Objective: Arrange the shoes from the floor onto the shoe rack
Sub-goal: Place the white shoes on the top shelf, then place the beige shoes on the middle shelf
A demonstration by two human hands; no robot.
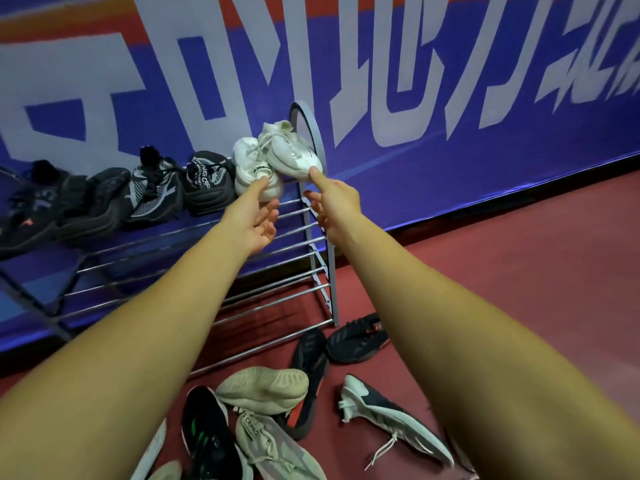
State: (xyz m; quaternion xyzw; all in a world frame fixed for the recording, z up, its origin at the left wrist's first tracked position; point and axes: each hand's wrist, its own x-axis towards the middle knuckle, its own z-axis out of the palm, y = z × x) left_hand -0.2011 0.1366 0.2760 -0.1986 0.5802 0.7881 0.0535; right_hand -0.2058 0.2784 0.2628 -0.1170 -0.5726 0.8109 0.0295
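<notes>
Head view: two white shoes, the left white shoe (247,168) and the right white shoe (291,150), sit at the right end of the shoe rack's (333,303) top tier, beside four dark shoes (152,188). At least six more floor shoes (263,389) lie below. Both hands are loosely spread: the left hand (256,220) touches the left white shoe and the right hand's (332,202) forefinger touches the right one.

Shoe rack (325,289): against the wall (450,98), with the floor (519,271) before it
Top tier: row of shoes (152,188) along the left and middle, end pair (277,157) at the right end
Hands: left hand (256,220) touching the end pair's left shoe, right hand (332,202) touching its right shoe
Loose shoes (263,389): heaped on the floor before the rack's right end, between the forearms
</notes>
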